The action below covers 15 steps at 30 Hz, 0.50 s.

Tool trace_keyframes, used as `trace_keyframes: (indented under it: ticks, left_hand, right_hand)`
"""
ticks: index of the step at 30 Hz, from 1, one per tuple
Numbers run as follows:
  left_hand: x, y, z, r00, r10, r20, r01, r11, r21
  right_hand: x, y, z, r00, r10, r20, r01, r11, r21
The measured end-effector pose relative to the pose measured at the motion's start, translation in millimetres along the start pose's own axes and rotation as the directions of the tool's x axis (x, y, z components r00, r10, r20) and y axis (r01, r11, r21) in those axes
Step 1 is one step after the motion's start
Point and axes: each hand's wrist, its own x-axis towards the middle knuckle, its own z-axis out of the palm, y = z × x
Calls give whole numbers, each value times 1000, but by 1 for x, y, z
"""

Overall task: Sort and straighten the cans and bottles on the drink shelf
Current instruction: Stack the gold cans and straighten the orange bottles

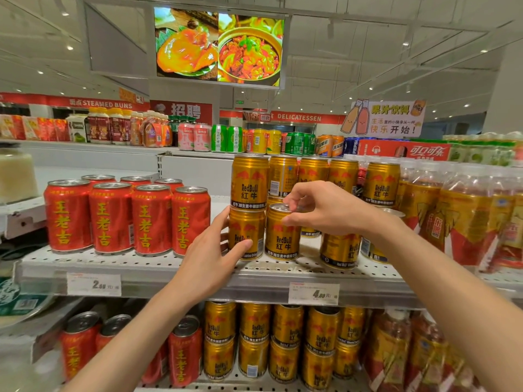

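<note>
Gold can (282, 236): right hand (325, 207) fingers pinch top | left hand (210, 256) grips second gold can (245, 236)

A big screen (219, 46) showing food hangs from the white ceiling (396, 52) with small round lights. Red signs (107, 103) line the far wall.

left hand (210, 251) gripping gold can (245, 234), right hand (325, 207) pinching neighbouring can's top (282, 232)

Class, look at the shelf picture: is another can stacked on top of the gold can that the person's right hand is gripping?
No. The right hand grips the bare top of that gold can; only the neighbouring gold can carries one.
</note>
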Motion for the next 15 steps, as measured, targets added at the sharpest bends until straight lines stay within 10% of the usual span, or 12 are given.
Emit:
trace_keyframes:
  ticks: [15]
  left_hand:
    - [0,4,1,1000,-6,-3,6,1000,-1]
  right_hand:
    - [-19,6,-14,996,39,-81,-39,999,5]
